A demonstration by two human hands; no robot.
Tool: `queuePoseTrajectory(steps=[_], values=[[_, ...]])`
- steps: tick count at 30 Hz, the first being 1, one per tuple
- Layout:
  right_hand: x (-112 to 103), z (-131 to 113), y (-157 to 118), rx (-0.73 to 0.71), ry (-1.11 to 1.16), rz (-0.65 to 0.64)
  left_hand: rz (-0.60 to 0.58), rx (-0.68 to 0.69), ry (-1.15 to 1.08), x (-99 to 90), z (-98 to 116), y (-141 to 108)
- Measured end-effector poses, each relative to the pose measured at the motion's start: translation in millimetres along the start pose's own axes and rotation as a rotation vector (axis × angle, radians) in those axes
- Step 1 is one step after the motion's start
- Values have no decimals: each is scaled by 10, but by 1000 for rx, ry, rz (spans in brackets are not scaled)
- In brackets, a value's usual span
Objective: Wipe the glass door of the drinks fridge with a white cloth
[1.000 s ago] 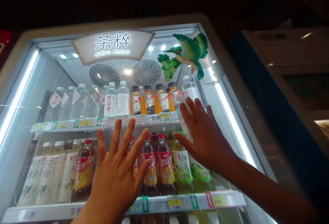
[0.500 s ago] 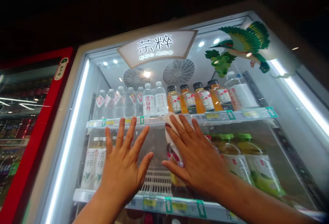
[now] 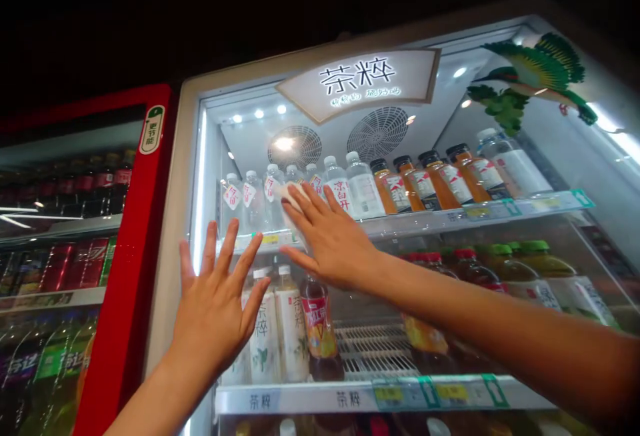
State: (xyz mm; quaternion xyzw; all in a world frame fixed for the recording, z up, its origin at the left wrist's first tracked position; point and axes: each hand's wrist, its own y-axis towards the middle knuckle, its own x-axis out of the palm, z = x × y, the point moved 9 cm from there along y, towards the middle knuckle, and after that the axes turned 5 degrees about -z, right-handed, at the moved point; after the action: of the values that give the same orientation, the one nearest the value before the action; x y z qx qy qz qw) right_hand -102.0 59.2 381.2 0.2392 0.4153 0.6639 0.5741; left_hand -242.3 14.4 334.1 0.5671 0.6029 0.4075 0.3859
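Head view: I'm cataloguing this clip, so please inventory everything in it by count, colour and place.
Pale-framed cooler: one, centre to right
Red cooler: one, left, stocked with drinks
Lit sign: one, white, cooler top
Bird decal: one, green, upper right
Grape decal: one, green, below bird
Round vents: two, grey, ceiling
Shelves: two, white, inside
Price tags: several, yellow, shelf edges
Clear bottles: at least eight, upper shelf
Black-capped bottles: four, amber, upper shelf
White bottles: at least three, lower left
Red-labelled bottles: several, lower shelf
Green-capped bottles: at least three, lower right
Cloth or tissue: one, white, under right hand
Left hand: one, bare, lower left
Right hand: one, bare, centre
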Motion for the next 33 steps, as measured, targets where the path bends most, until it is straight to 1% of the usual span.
queuePoseTrajectory(steps=[1, 3, 5, 7, 9, 12, 14, 16, 18, 20, 22, 23, 25, 26, 27, 28, 29, 30, 31, 32, 33], values=[[18, -28, 106, 26, 6, -6, 7, -10, -15, -4, -83, -32], [48, -183, 206, -5, 7, -1, 20, -29, -54, -22, -219, -121], [78, -417, 160, -103, 3, 9, 26, -43, -116, -49, -299, -230], [106, -582, 63, -157, 9, 8, 28, -52, -227, -92, -305, -308], [121, -647, 14, -163, 40, -3, 60, -78, -407, -160, -241, -309], [145, -645, 50, -154, 157, -43, 128, -108, -688, -212, -12, -139], [149, -586, 63, -138, 238, -53, 138, -117, -787, -140, 184, 36], [125, -461, -9, -127, 257, -50, 133, -157, -810, 16, 321, 191], [61, -244, -198, -139, 201, -58, 102, -192, -759, 213, 397, 313], [-66, 119, -483, -139, 99, -72, 76, -174, -638, 358, 440, 424], [-271, 636, -806, -107, -9, -59, 66, -168, -488, 438, 432, 528], [-394, 929, -964, -85, -55, -40, 64, -197, -430, 460, 403, 574], [-624, 1524, -1245, -40, -118, 0, 60, -305, -369, 481, 363, 635], [-713, 1807, -1364, -14, -138, 13, 71, -350, -362, 468, 393, 651], [-773, 2069, -1469, 17, -152, 15, 87, -361, -361, 439, 482, 668], [-809, 2295, -1562, 44, -160, 12, 104, -322, -362, 398, 639, 693], [-820, 2474, -1644, 59, -161, 5, 113, -232, -362, 352, 856, 729], [-810, 2599, -1716, 55, -153, -6, 104, -85, -362, 311, 1126, 773], [-780, 2667, -1778, 26, -137, -24, 68, 102, -363, 287, 1422, 811], [-742, 2691, -1833, -18, -116, -42, 20, 286, -360, 280, 1689, 835], [-703, 2690, -1881, -63, -95, -56, -26, 420, -348, 284, 1879, 865]])
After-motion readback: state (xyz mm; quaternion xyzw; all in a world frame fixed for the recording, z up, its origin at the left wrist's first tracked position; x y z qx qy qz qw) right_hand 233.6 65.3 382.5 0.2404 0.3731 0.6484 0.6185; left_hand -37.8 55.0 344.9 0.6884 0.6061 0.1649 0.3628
